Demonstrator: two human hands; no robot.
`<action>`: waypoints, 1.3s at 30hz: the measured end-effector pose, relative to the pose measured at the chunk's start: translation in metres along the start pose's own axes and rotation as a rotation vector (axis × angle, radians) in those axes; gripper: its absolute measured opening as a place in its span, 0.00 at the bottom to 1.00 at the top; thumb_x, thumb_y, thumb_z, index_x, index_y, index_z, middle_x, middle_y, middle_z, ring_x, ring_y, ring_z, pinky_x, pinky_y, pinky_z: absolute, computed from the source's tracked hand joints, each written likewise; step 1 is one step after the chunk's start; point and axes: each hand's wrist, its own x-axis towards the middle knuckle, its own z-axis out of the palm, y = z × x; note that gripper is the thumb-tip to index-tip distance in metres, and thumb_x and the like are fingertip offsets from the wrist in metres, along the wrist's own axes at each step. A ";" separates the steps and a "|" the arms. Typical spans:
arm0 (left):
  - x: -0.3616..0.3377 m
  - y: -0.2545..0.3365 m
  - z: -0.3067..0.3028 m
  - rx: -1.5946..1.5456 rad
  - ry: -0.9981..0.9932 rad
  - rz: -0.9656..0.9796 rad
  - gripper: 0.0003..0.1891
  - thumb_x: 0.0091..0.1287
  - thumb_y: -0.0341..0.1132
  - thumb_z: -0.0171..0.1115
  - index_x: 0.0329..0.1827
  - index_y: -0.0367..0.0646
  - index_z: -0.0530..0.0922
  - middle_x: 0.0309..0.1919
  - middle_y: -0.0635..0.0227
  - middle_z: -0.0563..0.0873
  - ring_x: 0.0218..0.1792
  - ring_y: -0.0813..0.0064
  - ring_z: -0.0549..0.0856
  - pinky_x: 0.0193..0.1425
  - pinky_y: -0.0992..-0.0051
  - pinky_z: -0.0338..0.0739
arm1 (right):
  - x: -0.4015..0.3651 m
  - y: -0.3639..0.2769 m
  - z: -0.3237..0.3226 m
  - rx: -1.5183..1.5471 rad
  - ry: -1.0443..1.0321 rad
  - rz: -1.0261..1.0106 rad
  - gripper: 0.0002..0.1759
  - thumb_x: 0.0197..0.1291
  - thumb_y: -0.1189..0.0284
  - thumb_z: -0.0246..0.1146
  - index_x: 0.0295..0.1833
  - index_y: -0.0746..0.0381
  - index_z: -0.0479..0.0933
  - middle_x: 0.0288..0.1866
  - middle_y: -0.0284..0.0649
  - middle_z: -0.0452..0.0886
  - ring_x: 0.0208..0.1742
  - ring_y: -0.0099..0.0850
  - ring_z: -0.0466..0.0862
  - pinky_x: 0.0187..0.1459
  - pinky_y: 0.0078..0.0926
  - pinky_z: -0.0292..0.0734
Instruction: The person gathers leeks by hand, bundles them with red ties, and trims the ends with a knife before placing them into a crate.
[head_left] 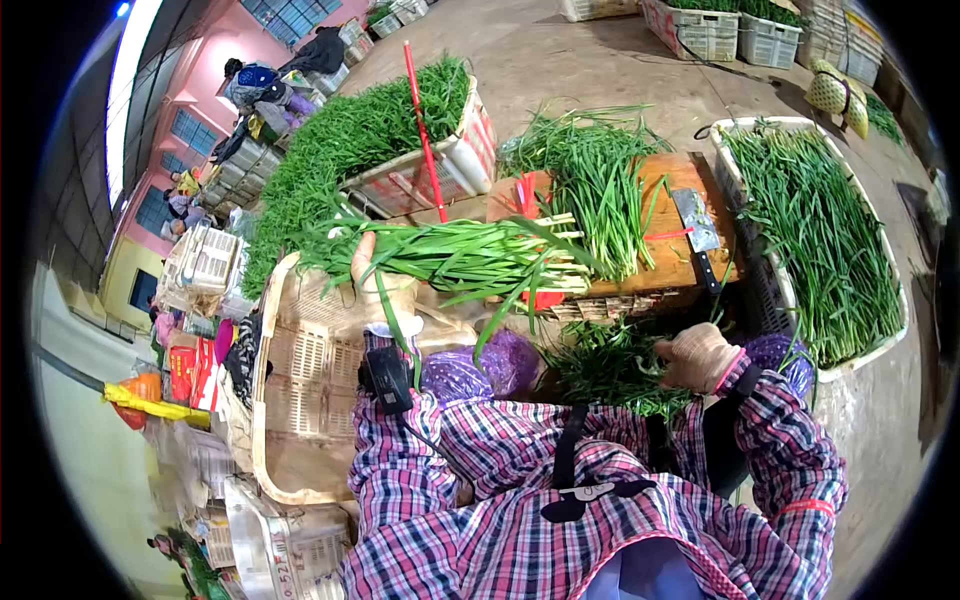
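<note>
My left hand [385, 290], in a pale glove, is closed round the leafy end of a bunch of chives [470, 255], its thumb over the top. The bunch lies sideways, pale stem ends pointing right above the wooden board [665, 210]. My right hand [697, 358], gloved too, is held curled above a heap of loose green leaves [600, 365] near my lap; whatever its fingers hold, if anything, is hidden. On the board rest more chives [605, 200], a cleaver [697, 225] with a black handle, and red ties [526, 196].
An open cream crate [263, 400] stands at my left. Crates full of greens stand ahead [470, 150] and at my right [890, 240]. A red pole [424, 130] rises beyond the board. Other people [262, 85] sit among stacked crates at far left.
</note>
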 end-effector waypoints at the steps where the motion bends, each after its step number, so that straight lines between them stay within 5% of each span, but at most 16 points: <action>1: -0.003 0.003 0.004 -0.021 -0.010 -0.052 0.18 0.63 0.44 0.60 0.44 0.36 0.78 0.43 0.59 0.84 0.44 0.60 0.82 0.59 0.58 0.73 | -0.005 -0.002 -0.004 0.059 0.115 0.009 0.37 0.53 0.48 0.64 0.66 0.52 0.64 0.31 0.44 0.83 0.37 0.42 0.84 0.37 0.43 0.76; 5: -0.012 -0.001 0.007 -0.016 -0.025 -0.060 0.15 0.70 0.42 0.50 0.35 0.39 0.78 0.33 0.61 0.84 0.35 0.64 0.83 0.48 0.66 0.78 | 0.003 -0.027 -0.018 0.098 0.865 -0.005 0.36 0.51 0.52 0.66 0.63 0.53 0.64 0.26 0.40 0.81 0.29 0.41 0.83 0.28 0.39 0.74; 6: -0.010 -0.010 0.010 0.060 0.128 0.090 0.15 0.69 0.43 0.51 0.36 0.39 0.78 0.33 0.62 0.84 0.35 0.64 0.82 0.48 0.66 0.77 | 0.008 -0.033 -0.031 0.104 0.903 0.008 0.37 0.51 0.52 0.66 0.65 0.53 0.63 0.25 0.40 0.81 0.28 0.40 0.83 0.27 0.38 0.74; 11: -0.035 -0.013 0.035 -0.088 0.232 -0.062 0.14 0.67 0.43 0.55 0.38 0.39 0.77 0.37 0.63 0.84 0.38 0.64 0.81 0.51 0.66 0.76 | 0.045 -0.069 -0.059 0.215 1.061 -0.041 0.40 0.49 0.54 0.69 0.67 0.51 0.62 0.27 0.39 0.81 0.25 0.39 0.82 0.25 0.38 0.73; 13: -0.028 -0.014 0.011 0.258 -0.137 0.099 0.15 0.66 0.43 0.56 0.38 0.38 0.77 0.38 0.63 0.84 0.38 0.64 0.81 0.52 0.66 0.76 | 0.046 -0.078 -0.075 0.313 0.975 -0.012 0.40 0.49 0.56 0.69 0.68 0.49 0.62 0.26 0.41 0.80 0.26 0.42 0.82 0.25 0.41 0.71; 15: -0.023 -0.007 0.009 0.055 -0.025 -0.104 0.15 0.65 0.43 0.57 0.40 0.37 0.78 0.40 0.61 0.85 0.40 0.65 0.81 0.52 0.67 0.76 | 0.051 -0.074 -0.072 0.411 1.103 -0.097 0.23 0.53 0.55 0.65 0.51 0.51 0.68 0.24 0.41 0.79 0.25 0.45 0.80 0.24 0.44 0.70; 19: -0.041 -0.019 0.024 -0.025 0.167 -0.099 0.15 0.66 0.43 0.56 0.41 0.37 0.78 0.39 0.61 0.84 0.44 0.67 0.81 0.50 0.68 0.77 | 0.053 -0.073 -0.072 0.275 0.962 -0.067 0.21 0.53 0.54 0.64 0.47 0.55 0.71 0.23 0.42 0.78 0.25 0.45 0.80 0.24 0.44 0.70; 21: -0.046 -0.034 0.021 0.277 0.044 0.302 0.13 0.67 0.42 0.56 0.38 0.39 0.78 0.37 0.63 0.84 0.41 0.68 0.82 0.47 0.68 0.79 | 0.060 -0.072 -0.070 0.230 0.910 -0.033 0.23 0.53 0.51 0.64 0.48 0.55 0.73 0.23 0.42 0.79 0.26 0.45 0.81 0.25 0.43 0.71; 22: -0.047 -0.019 0.027 0.144 -0.065 -0.061 0.12 0.67 0.41 0.56 0.38 0.40 0.77 0.35 0.64 0.84 0.37 0.67 0.83 0.44 0.66 0.81 | 0.061 -0.071 -0.071 0.230 0.909 -0.034 0.23 0.53 0.51 0.64 0.48 0.55 0.73 0.23 0.42 0.79 0.26 0.45 0.81 0.25 0.43 0.71; 23: -0.038 -0.020 0.023 0.118 -0.016 -0.132 0.12 0.67 0.41 0.56 0.38 0.40 0.77 0.33 0.64 0.84 0.33 0.65 0.84 0.43 0.63 0.81 | 0.060 -0.070 -0.072 0.254 0.904 -0.020 0.25 0.52 0.49 0.64 0.49 0.55 0.73 0.25 0.43 0.79 0.27 0.45 0.81 0.27 0.42 0.72; 29: -0.055 -0.032 0.051 0.038 0.137 -0.122 0.12 0.64 0.42 0.59 0.38 0.41 0.78 0.34 0.63 0.84 0.37 0.63 0.83 0.46 0.61 0.79 | 0.053 -0.067 -0.072 0.688 0.848 -0.003 0.30 0.50 0.47 0.66 0.54 0.54 0.73 0.32 0.46 0.82 0.35 0.46 0.82 0.36 0.38 0.76; 31: -0.058 -0.035 0.053 0.113 0.149 -0.088 0.13 0.64 0.42 0.58 0.39 0.41 0.78 0.35 0.63 0.84 0.39 0.63 0.83 0.48 0.61 0.78 | 0.056 -0.066 -0.067 0.810 1.155 -0.225 0.28 0.51 0.53 0.70 0.54 0.56 0.74 0.34 0.42 0.82 0.35 0.41 0.83 0.37 0.34 0.77; 32: -0.051 -0.039 0.049 0.023 0.116 -0.129 0.13 0.63 0.42 0.60 0.39 0.40 0.78 0.36 0.63 0.84 0.39 0.64 0.82 0.48 0.61 0.78 | 0.060 -0.069 -0.067 0.787 1.003 -0.090 0.26 0.53 0.58 0.70 0.54 0.58 0.74 0.38 0.42 0.82 0.37 0.40 0.83 0.39 0.33 0.77; 37: -0.055 -0.048 0.059 0.043 0.129 -0.142 0.12 0.62 0.41 0.61 0.40 0.41 0.78 0.37 0.64 0.84 0.41 0.64 0.82 0.52 0.60 0.76 | 0.077 -0.067 -0.056 0.646 1.182 -0.170 0.19 0.52 0.68 0.69 0.50 0.57 0.76 0.39 0.39 0.83 0.36 0.39 0.84 0.39 0.32 0.78; 38: -0.052 -0.047 0.059 -0.002 0.174 -0.153 0.12 0.63 0.41 0.60 0.40 0.41 0.78 0.37 0.64 0.84 0.41 0.63 0.82 0.53 0.59 0.76 | 0.090 -0.064 -0.043 0.618 1.262 -0.205 0.16 0.57 0.60 0.63 0.49 0.53 0.76 0.32 0.42 0.81 0.35 0.42 0.82 0.35 0.39 0.76; 39: -0.048 -0.044 0.054 -0.006 0.134 -0.170 0.12 0.64 0.41 0.59 0.41 0.40 0.77 0.38 0.62 0.84 0.42 0.62 0.82 0.53 0.58 0.76 | 0.072 -0.067 -0.055 0.662 1.084 -0.108 0.15 0.57 0.60 0.62 0.48 0.54 0.76 0.32 0.43 0.81 0.33 0.42 0.82 0.34 0.39 0.75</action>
